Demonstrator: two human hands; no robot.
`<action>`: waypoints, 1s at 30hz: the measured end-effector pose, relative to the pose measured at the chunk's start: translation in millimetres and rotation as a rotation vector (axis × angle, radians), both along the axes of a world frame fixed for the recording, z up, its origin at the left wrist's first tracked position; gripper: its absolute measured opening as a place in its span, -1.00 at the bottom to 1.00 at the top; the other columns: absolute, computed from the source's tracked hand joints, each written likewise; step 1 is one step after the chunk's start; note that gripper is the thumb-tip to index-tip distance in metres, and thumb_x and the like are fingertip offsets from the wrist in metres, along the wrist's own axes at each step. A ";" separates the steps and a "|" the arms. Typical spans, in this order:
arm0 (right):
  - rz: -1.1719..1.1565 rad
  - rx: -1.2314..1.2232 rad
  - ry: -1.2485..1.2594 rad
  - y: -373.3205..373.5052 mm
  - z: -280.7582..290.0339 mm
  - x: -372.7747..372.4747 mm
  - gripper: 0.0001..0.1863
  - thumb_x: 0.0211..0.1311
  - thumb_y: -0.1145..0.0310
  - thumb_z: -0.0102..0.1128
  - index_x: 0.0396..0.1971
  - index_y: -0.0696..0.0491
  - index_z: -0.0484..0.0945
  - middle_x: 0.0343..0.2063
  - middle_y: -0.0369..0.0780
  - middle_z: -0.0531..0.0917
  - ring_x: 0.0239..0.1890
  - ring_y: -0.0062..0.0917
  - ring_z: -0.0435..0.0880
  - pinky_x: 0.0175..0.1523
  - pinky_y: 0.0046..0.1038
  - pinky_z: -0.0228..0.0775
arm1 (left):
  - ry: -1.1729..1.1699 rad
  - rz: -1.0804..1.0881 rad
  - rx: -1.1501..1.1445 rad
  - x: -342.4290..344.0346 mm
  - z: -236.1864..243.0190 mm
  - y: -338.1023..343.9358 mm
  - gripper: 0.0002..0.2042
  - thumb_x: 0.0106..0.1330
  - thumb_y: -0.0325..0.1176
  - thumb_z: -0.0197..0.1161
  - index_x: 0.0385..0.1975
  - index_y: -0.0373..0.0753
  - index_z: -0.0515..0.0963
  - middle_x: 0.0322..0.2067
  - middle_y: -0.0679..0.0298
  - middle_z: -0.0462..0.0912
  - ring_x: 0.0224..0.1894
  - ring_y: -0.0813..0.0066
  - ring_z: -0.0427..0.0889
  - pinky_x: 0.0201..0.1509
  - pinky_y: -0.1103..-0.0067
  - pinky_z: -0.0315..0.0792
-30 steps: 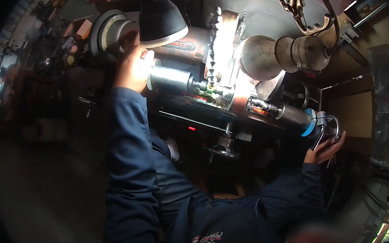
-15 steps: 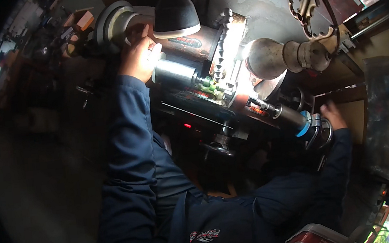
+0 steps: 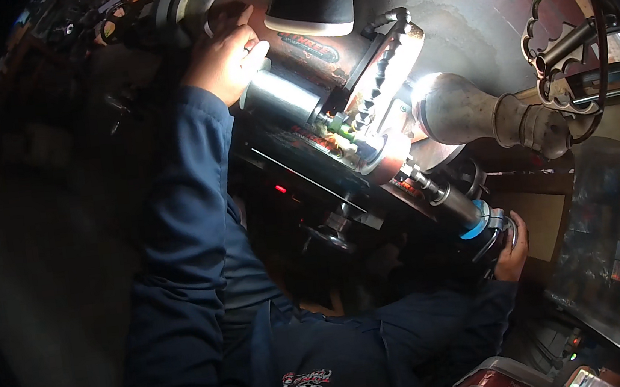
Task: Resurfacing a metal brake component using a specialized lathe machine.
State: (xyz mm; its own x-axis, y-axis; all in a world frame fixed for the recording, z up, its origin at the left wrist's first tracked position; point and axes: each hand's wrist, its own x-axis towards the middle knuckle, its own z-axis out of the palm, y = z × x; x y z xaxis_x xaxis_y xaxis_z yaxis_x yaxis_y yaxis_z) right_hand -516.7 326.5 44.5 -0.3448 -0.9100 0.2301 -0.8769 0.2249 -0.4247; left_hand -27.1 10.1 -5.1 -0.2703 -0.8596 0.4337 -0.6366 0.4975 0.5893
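Observation:
A bench machine resembling a lathe (image 3: 312,72) lies in front of me, dark with a shiny metal cylinder (image 3: 281,98) at its left part. My left hand (image 3: 224,63) lies at the left end of that cylinder, forefinger stretched out and thumb apart from it; its other fingers are partly hidden. At the machine's right end, a dark metal spindle housing (image 3: 456,207) carries a blue ring (image 3: 475,223). Just past the ring, my right hand (image 3: 512,251) is closed round the rim of a metal handwheel (image 3: 509,231).
A black work lamp (image 3: 310,1) hangs over the machine, beside a black ribbed arm (image 3: 380,73). A worn bell-shaped metal part (image 3: 459,106) stands behind. Scalloped metal hooks (image 3: 535,34) hang at right. Below the front edge is another handwheel (image 3: 333,232). Clear plastic sheeting (image 3: 602,238) hangs at far right.
My right hand has come in from beside the handwheel and closed on its rim. The left hand stays at the cylinder's end. The whole view has shifted and tilted somewhat.

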 end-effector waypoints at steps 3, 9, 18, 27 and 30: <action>-0.003 -0.070 0.038 4.2 -5.1 5.9 -0.64 0.38 0.37 -0.13 0.08 0.19 0.44 0.01 -0.03 0.55 0.09 -0.17 0.49 0.23 -0.30 0.24 | -0.044 0.044 -0.034 1.3 3.5 5.9 -0.76 0.27 -0.23 0.23 -0.45 -0.29 0.45 0.20 0.07 0.43 0.08 0.02 0.49 0.16 0.20 0.35; -0.071 -0.304 0.366 24.1 -45.2 6.6 -0.50 0.38 0.10 -0.16 0.07 0.19 0.45 -0.02 -0.03 0.54 0.07 -0.13 0.44 0.26 -0.15 0.10 | -0.058 0.022 -0.081 -1.0 2.1 6.1 -0.78 0.26 -0.27 0.23 -0.45 -0.30 0.45 0.16 0.05 0.46 -0.09 0.05 0.58 -0.04 0.31 0.47; -0.047 -0.216 0.291 14.8 -25.8 -1.7 -0.53 0.35 0.15 -0.11 0.05 0.18 0.46 -0.03 -0.04 0.56 0.06 -0.11 0.46 0.26 -0.17 0.11 | -0.036 -0.027 -0.022 7.6 -2.5 3.5 -0.80 0.37 -0.32 0.13 -0.20 -0.35 0.46 -0.39 0.07 0.60 -0.36 0.25 0.61 -0.22 0.45 0.48; -0.005 0.014 -0.127 -2.3 -3.6 -10.6 -0.70 0.31 0.52 -0.09 -0.01 0.23 0.50 -0.06 -0.04 0.58 0.03 -0.25 0.56 0.18 -0.34 0.31 | -0.040 -0.048 -0.012 4.2 -4.6 -0.7 -0.77 0.38 -0.32 0.10 -0.10 -0.33 0.45 -0.33 0.07 0.63 -0.28 0.29 0.64 -0.16 0.45 0.48; -0.021 0.011 -0.139 -3.1 -2.8 -7.1 -0.69 0.32 0.51 -0.09 0.00 0.23 0.49 -0.06 -0.04 0.59 0.05 -0.27 0.55 0.19 -0.35 0.30 | -0.052 -0.040 0.017 4.3 -3.5 -0.8 -0.76 0.39 -0.31 0.10 -0.09 -0.34 0.46 -0.33 0.07 0.64 -0.27 0.29 0.64 -0.15 0.45 0.48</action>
